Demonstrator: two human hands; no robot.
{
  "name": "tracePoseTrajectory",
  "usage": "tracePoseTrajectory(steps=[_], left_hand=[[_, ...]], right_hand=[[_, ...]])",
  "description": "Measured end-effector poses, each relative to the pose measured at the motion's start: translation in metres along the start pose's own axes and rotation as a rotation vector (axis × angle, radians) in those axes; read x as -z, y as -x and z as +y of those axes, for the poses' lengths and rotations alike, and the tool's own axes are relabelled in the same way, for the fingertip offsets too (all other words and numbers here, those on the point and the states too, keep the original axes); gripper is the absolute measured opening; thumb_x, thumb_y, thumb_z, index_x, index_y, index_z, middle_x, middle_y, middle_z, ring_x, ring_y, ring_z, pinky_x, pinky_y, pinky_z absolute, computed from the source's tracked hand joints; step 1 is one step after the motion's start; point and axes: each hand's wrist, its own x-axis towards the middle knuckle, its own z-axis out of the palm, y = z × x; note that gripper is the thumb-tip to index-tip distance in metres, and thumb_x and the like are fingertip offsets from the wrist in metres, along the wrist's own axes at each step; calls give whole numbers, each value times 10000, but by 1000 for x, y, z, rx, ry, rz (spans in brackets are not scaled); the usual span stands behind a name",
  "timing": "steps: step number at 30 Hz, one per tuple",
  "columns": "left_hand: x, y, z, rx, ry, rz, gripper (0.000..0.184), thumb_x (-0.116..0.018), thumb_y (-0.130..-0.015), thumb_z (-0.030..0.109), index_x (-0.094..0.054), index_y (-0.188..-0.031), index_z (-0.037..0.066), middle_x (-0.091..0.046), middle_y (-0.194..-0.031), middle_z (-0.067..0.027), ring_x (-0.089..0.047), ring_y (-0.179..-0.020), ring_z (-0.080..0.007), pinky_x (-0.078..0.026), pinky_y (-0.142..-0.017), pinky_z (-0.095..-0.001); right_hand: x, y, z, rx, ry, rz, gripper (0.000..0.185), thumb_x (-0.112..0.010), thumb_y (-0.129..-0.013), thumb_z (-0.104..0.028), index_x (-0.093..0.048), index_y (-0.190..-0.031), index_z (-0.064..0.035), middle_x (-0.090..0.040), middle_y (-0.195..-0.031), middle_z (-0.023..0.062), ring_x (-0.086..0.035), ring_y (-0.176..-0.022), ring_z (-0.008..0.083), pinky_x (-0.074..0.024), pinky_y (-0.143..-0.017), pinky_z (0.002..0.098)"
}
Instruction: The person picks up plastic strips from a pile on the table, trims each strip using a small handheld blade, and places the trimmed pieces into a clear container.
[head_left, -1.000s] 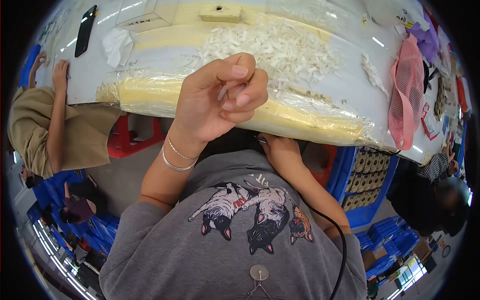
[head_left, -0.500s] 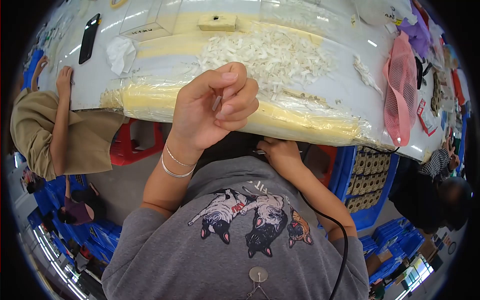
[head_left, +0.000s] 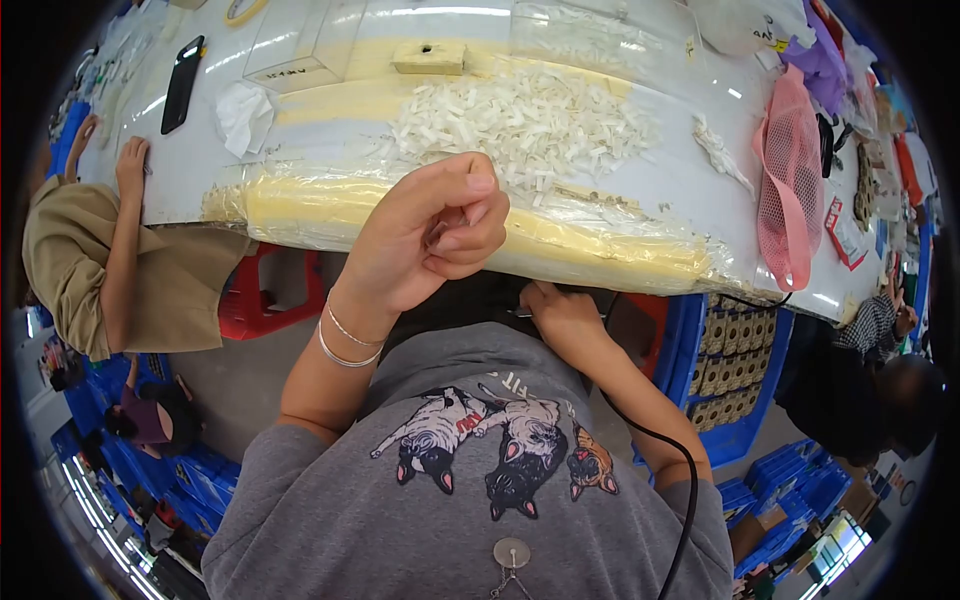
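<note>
My left hand point(head_left: 440, 225) is raised in front of the table edge, palm up, with its fingers curled in. A small white piece shows faintly among its fingers, mostly hidden. Low at my waist, below the table edge, my right hand point(head_left: 565, 318) is closed around a thin metal tool point(head_left: 521, 313), with only short parts of it showing. A loose pile of small white strips point(head_left: 530, 125) lies on the table beyond my left hand. Behind the pile sits a pale block with a hole point(head_left: 429, 58).
Yellow padding under clear film point(head_left: 330, 215) lines the table edge. A phone point(head_left: 183, 85), crumpled tissue point(head_left: 244, 118), clear box point(head_left: 305, 70) and pink mesh bag point(head_left: 790, 180) lie on the table. A person's hand point(head_left: 132, 165) rests at left. A blue crate point(head_left: 690, 345) stands below right.
My left hand has moved slightly down and left, its fingers curling further over the white piece. My right hand stays low, shifted slightly, still around the metal tool. The view has shifted a little.
</note>
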Motion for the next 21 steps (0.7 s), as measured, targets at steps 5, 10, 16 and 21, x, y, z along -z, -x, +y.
tracePoseTrajectory(steps=[5,10,16,21], left_hand=[[0,-4,-4,36,-13,0,277,-478,-1053,212,-435,-809,88,-352,-601,33,-236,-501,-27,-168,-393,-195],[-2,-2,-1,16,-64,10,299,-460,-1060,241,-414,-805,92,-327,-596,43,-214,-499,-28,-159,-390,-199],[-10,9,-2,78,-213,80,245,-515,-1052,208,-481,-854,66,-368,-607,51,-249,-486,-19,-163,-411,-205],[-19,7,-17,204,-654,-93,215,-571,-1048,243,-562,-969,43,-440,-672,71,-329,-581,-17,-255,-513,-203]], right_hand=[[0,-7,1,83,-104,61,125,-672,-800,-103,-669,-925,-114,-632,-956,64,-671,-920,299,-555,-723,446],[-4,-10,2,87,-38,5,132,-681,-806,-106,-669,-937,-106,-625,-951,90,-661,-956,310,-544,-770,452],[39,5,0,-66,-404,-134,124,-701,-881,-138,-650,-962,-58,-631,-973,122,-664,-886,305,-526,-753,415],[149,17,-29,-193,-886,-235,139,-734,-875,-64,-621,-954,-45,-532,-838,44,-499,-700,139,-420,-651,296]])
